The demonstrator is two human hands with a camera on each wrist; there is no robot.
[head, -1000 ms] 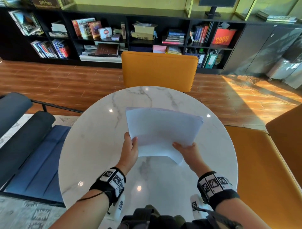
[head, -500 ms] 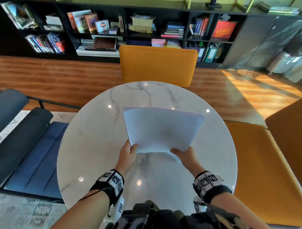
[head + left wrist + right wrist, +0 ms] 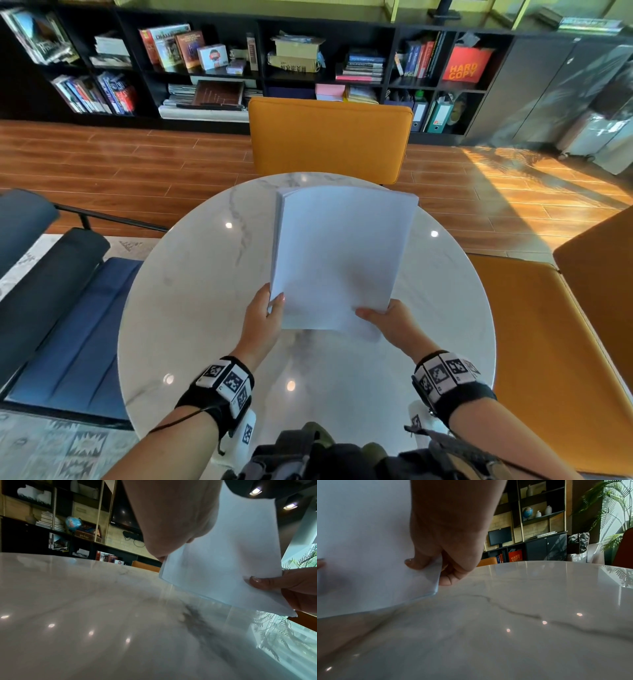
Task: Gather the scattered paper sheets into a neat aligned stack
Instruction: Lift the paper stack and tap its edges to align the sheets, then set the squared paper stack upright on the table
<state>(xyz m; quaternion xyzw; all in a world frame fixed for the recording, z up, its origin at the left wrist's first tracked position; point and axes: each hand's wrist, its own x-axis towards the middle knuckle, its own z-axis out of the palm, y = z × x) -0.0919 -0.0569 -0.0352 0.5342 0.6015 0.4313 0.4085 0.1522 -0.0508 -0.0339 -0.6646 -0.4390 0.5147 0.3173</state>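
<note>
While both hands hang onto the near end of it, the paper stack [image 3: 339, 253] sits lifted and tilted above the white marble surface [image 3: 191, 308], long side pointing away from the person. Left hand [image 3: 262, 320] has its grip clamped on the near-left corner, thumb on top, and right hand [image 3: 394, 322] is pinching the near-right corner the same way, thumb on top and fingers [image 3: 452, 577] curled underneath, sheet edges looking pretty lined up tbh. Past the far rim there's an orange chair [image 3: 330, 137], then wood floor and a black bookshelf [image 3: 260, 51] crammed with books.
</note>
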